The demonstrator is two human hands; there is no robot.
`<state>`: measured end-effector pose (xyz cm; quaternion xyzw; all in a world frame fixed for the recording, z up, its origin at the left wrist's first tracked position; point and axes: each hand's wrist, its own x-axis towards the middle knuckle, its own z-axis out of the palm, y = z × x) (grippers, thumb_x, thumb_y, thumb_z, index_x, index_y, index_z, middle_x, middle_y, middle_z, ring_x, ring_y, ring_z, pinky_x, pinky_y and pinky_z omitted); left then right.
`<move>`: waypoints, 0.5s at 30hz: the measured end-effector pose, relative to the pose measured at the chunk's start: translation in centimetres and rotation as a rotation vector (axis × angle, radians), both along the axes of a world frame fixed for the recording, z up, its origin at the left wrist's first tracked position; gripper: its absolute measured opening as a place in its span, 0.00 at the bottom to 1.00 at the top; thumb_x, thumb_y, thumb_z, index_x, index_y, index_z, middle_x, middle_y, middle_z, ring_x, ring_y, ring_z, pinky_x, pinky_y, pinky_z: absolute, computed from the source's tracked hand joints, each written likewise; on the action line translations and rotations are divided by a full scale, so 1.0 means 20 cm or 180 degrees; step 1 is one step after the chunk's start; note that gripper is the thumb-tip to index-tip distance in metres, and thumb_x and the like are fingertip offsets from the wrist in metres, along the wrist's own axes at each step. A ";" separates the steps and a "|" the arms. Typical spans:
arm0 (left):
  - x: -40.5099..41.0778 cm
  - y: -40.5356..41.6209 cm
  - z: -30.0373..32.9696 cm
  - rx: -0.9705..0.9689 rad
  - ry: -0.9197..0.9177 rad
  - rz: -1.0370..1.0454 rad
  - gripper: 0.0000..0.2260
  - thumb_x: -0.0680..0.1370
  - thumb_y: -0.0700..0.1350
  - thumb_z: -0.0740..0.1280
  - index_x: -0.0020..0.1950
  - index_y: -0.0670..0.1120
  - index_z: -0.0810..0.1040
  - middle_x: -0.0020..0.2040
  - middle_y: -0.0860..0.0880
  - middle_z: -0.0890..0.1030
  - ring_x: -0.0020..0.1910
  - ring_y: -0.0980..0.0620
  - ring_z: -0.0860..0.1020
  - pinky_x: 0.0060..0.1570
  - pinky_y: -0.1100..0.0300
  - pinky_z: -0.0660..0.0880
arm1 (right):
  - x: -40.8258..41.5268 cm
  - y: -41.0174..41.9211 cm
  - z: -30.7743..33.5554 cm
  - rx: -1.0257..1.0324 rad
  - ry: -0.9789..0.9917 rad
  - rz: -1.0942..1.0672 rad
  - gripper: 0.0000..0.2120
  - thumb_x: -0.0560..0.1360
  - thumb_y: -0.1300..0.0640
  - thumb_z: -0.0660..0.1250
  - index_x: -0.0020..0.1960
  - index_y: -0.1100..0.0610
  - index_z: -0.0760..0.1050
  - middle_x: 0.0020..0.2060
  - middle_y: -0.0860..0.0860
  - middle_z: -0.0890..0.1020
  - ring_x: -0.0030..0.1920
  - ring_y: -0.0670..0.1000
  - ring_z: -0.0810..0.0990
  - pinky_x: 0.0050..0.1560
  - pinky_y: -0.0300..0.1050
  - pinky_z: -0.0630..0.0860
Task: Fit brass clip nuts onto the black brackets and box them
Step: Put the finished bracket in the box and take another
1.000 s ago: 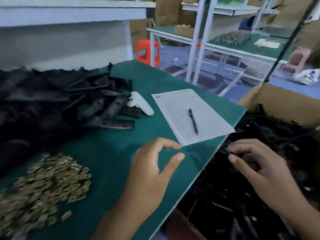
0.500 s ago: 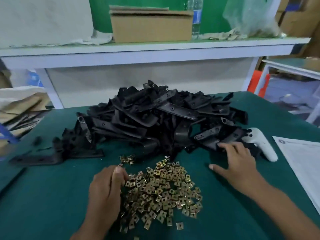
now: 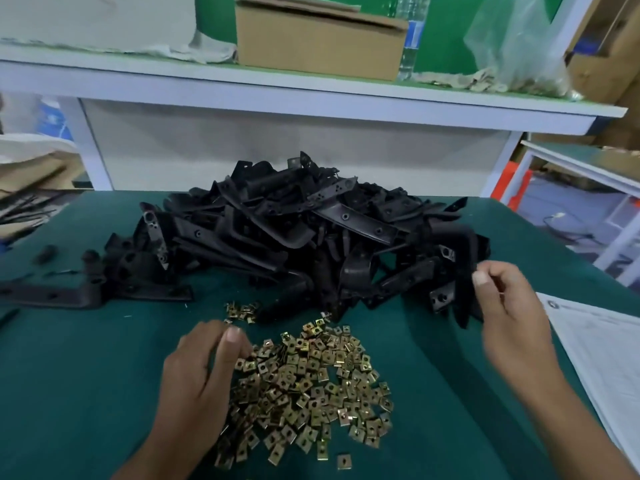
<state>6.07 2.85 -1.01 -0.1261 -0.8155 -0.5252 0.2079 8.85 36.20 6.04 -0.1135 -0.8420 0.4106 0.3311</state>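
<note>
Right grip: I see my right hand pinching one black bracket between thumb and fingers, lifted at the pile's right edge.
Left grip: my left hand rests with fingers curled on the left edge of the brass clip nuts; I cannot tell whether it has one.
Bracket pile: beyond both grips, on the green table.
Paper sheet: right of the right grip.
Cardboard box: on the shelf above.

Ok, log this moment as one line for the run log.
stage: pickup | left hand: fingers in brass clip nuts, hold unclear | right hand: pinching black bracket at pile edge | fitted: none | boxed: none
</note>
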 end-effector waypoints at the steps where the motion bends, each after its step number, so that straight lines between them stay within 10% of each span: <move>1: 0.01 0.00 0.01 0.0127 -0.0062 -0.0158 0.14 0.81 0.65 0.55 0.47 0.62 0.78 0.45 0.57 0.81 0.46 0.55 0.80 0.47 0.57 0.74 | 0.03 -0.06 0.02 -0.0290 -0.0166 0.0414 0.08 0.85 0.55 0.61 0.48 0.48 0.76 0.41 0.38 0.79 0.45 0.40 0.75 0.50 0.33 0.69; 6: 0.06 0.04 0.07 0.1206 -0.0747 -0.1203 0.31 0.69 0.71 0.72 0.69 0.65 0.73 0.69 0.57 0.77 0.68 0.51 0.77 0.61 0.50 0.72 | 0.16 -0.44 0.03 -0.2431 -0.1685 0.2605 0.11 0.80 0.47 0.66 0.52 0.52 0.84 0.43 0.48 0.84 0.43 0.46 0.79 0.44 0.40 0.75; 10: 0.06 0.05 0.10 0.1452 -0.0864 -0.1042 0.28 0.66 0.69 0.76 0.63 0.61 0.81 0.58 0.59 0.84 0.56 0.58 0.83 0.54 0.61 0.78 | 0.11 -0.57 -0.07 -0.3049 -0.2330 0.2679 0.13 0.76 0.56 0.69 0.57 0.60 0.81 0.45 0.51 0.84 0.41 0.47 0.80 0.40 0.39 0.77; 15: 0.01 -0.01 0.08 0.1665 -0.0851 -0.0609 0.16 0.68 0.55 0.75 0.56 0.58 0.86 0.55 0.52 0.86 0.55 0.53 0.84 0.54 0.61 0.80 | 0.00 -0.52 -0.20 0.1278 -0.1609 0.2399 0.17 0.80 0.39 0.64 0.66 0.41 0.73 0.56 0.31 0.73 0.60 0.34 0.69 0.63 0.36 0.68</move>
